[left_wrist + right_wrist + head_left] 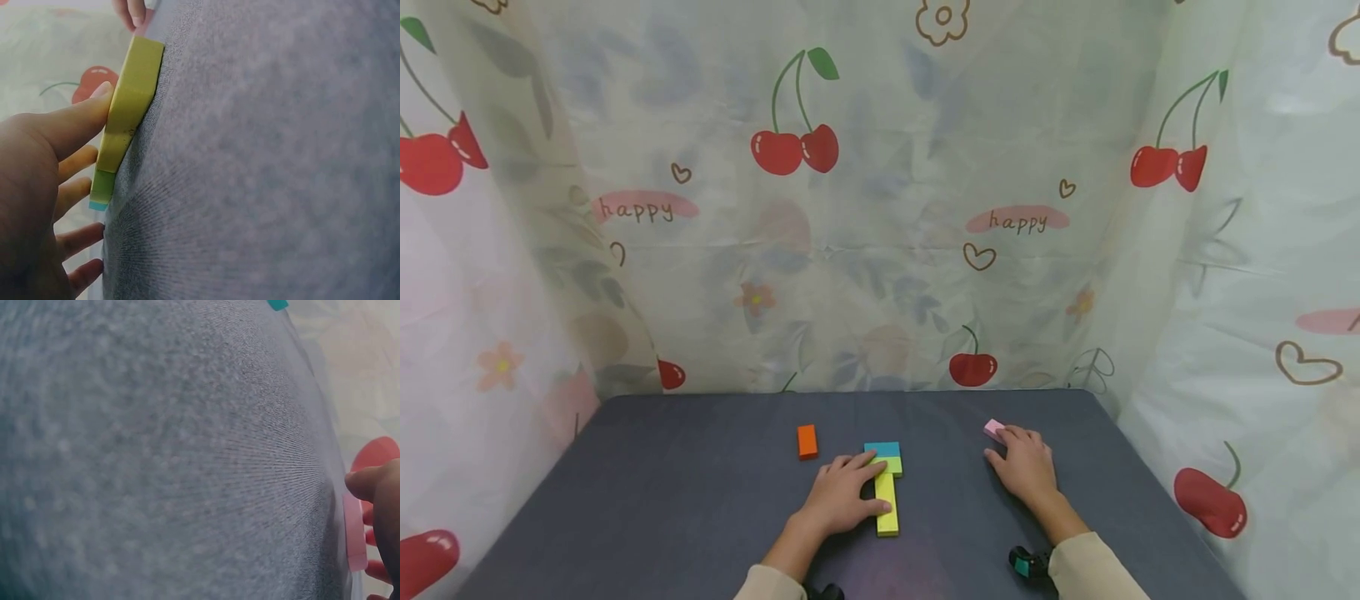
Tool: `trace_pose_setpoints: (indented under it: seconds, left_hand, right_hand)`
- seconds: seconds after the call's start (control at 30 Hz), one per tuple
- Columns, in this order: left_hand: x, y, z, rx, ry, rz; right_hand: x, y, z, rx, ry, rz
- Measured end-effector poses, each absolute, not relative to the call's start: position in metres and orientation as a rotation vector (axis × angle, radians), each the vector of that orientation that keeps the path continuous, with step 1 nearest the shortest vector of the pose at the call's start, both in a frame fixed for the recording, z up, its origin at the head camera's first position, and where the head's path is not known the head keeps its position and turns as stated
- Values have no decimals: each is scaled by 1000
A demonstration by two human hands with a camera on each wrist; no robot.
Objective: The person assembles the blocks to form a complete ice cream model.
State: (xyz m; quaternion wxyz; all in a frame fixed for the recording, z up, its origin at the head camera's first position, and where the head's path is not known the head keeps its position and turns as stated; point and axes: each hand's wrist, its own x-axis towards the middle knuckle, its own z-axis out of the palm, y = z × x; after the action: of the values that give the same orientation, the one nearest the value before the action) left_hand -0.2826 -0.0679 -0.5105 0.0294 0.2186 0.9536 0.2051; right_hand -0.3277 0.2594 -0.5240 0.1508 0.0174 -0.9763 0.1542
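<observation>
A long yellow block [887, 508] lies lengthwise on the dark table. At its far end sit a light green block [892, 467] and a blue block [882, 448], set crosswise and side by side. My left hand [844, 493] rests on this group with spread fingers; its thumb touches the yellow block [130, 100] in the left wrist view. Over to the right, my right hand [1028, 467] has its fingertips at a pink block [993, 428], partly covering it. Its thumb stands apart from the pink block in the head view.
An orange block [807, 442] lies left of the blue and green blocks. Curtains [865, 208] printed with cherries surround the dark grey table [662, 500] at the back and sides. A black band with a teal part [1028, 563] is at the right wrist.
</observation>
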Motion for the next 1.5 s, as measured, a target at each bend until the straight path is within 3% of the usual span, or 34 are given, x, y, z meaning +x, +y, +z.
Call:
trace_pose_setpoints:
  seconds: [1.5]
  left_hand:
    - [-282, -69, -511, 659, 2937, 652]
  right_hand:
    - [-337, 168, -522, 294, -2805, 569]
